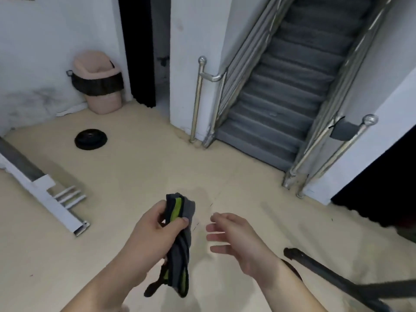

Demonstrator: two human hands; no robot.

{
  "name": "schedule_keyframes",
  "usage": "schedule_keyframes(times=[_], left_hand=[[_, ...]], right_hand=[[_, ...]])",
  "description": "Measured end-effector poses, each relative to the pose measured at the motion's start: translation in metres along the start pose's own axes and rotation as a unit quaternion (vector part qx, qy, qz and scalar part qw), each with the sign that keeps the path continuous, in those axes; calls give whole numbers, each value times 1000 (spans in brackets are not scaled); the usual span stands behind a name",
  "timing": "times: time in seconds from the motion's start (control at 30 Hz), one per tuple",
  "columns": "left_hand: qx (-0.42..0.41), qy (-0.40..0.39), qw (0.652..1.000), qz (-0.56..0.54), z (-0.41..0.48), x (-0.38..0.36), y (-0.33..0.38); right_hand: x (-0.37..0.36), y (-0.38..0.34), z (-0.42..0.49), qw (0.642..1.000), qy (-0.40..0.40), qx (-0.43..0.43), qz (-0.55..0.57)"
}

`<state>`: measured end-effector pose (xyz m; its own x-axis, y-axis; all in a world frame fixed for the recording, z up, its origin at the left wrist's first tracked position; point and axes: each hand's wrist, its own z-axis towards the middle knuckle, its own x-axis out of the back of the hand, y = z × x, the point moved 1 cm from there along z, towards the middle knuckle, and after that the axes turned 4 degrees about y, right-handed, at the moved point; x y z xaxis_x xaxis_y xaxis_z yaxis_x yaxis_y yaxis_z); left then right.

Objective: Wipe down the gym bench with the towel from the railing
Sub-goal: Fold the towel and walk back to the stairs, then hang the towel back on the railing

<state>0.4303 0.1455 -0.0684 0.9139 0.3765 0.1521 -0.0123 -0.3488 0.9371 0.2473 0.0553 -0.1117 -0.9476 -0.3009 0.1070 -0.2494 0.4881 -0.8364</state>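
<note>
The towel [179,244], grey with green trim, is gripped bunched in the left hand [153,235], near the centre. The right hand [234,237] is kept empty, fingers spread. The fetching seems done; the wiping is left. No bench is clearly seen; the dark frame [333,278] near right is cut off.

Towel [180,242]: dark grey w/ lime-green trim, bunched lengthwise, hangs roughly vertical over beige floor, clutched in left hand [155,233]. Steel stair railing [324,140] well apart.
</note>
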Motion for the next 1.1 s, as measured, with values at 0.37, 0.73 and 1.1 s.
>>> schedule_keyframes(times=[0.37,0.73,1.1], left_hand=[[-6,-227,973,50,233,-72,108],[-9,-420,905,67,388,-290,203],[-42,-414,896,153,562,-527,265]], right_hand=[[34,-97,124,958,224,-39,173],[213,-148,269,923,213,-24,321],[420,-223,415,893,313,24,322]])
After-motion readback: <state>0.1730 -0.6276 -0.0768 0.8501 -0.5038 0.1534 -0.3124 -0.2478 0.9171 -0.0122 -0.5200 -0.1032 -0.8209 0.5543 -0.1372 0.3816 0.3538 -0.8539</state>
